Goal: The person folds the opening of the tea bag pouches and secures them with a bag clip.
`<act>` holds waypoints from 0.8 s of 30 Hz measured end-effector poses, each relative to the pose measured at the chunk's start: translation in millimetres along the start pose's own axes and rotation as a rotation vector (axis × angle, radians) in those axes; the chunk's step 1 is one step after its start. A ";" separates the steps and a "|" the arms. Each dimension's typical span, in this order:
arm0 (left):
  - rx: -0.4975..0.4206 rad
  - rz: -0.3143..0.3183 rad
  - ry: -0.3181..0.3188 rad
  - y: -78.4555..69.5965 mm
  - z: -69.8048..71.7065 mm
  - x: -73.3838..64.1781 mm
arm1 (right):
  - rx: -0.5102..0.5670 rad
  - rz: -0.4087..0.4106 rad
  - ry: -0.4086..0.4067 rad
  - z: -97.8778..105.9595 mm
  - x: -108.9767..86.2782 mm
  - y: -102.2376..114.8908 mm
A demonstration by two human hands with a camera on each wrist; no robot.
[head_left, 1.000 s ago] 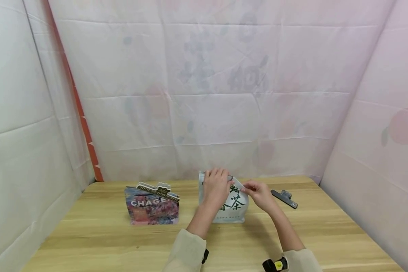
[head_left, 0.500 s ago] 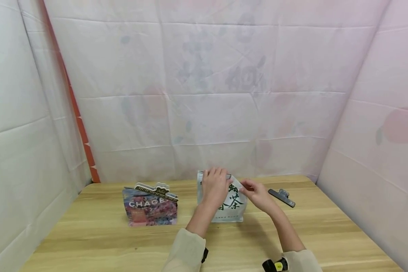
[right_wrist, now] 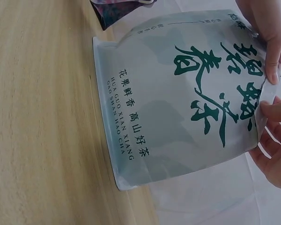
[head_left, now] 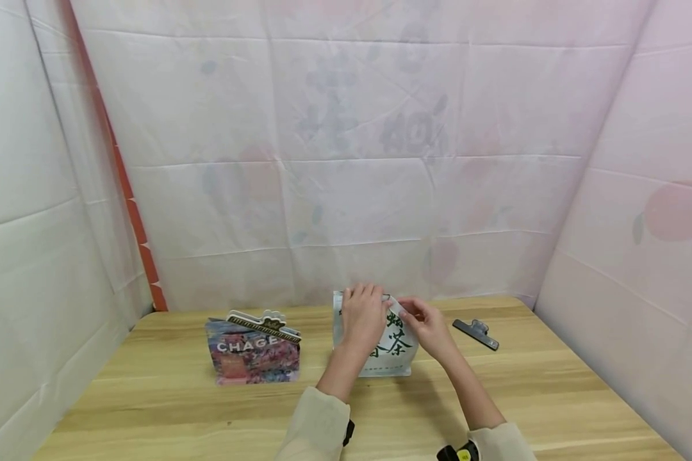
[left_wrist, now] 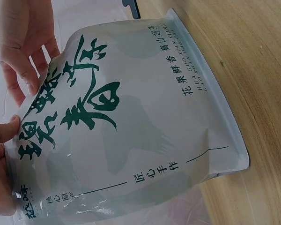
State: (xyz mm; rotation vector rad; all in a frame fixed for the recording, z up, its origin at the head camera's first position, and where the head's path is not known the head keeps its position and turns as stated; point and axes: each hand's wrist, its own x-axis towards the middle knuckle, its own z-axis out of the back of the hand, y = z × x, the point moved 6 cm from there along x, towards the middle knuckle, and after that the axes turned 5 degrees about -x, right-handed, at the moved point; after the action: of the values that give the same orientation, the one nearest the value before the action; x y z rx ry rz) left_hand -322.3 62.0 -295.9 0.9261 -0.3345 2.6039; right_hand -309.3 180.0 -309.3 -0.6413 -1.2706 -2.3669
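A pale green-white tea bag point(head_left: 391, 365) with dark green lettering stands upright on the wooden table. My left hand point(head_left: 364, 317) grips its top edge on the left, thumb on the front and fingers behind. On the right part of that edge, my right hand point(head_left: 429, 328) pinches the bag, its thumb in front and fingers behind. In the right wrist view, the top of the tea bag point(right_wrist: 164, 103) is creased and bent over between the left hand point(right_wrist: 268, 28) and the right hand point(right_wrist: 277, 150). The left wrist view shows both thumbs close together at the edge.
Left of the tea bag stands a colourful pouch point(head_left: 254, 365) with a decorated bag clip point(head_left: 268, 325) across its top. A dark grey clip point(head_left: 476, 333) lies on the table point(head_left: 207, 426) to the right. Fabric sheets point(head_left: 352, 205) enclose the back and sides.
My right hand has moved left along the bag's top edge, nearer to my left hand. The left hand keeps its grip. The head view has shifted slightly.
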 end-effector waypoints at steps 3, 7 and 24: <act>-0.001 0.009 0.006 0.0 0.5 0.2 | -0.012 -0.008 -0.008 1.3 -0.7 9.7; -0.001 0.012 0.003 0.2 0.5 0.5 | -0.023 -0.009 -0.012 1.4 -0.3 11.9; -0.005 -0.007 -0.003 0.9 0.3 0.0 | -0.015 0.007 0.063 -4.5 4.0 -29.0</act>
State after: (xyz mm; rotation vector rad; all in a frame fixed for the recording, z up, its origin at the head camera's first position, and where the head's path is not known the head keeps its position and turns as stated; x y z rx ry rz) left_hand -322.5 61.1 -295.8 0.9283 -0.3372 2.5946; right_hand -328.7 190.8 -328.8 -0.5706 -1.2233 -2.3739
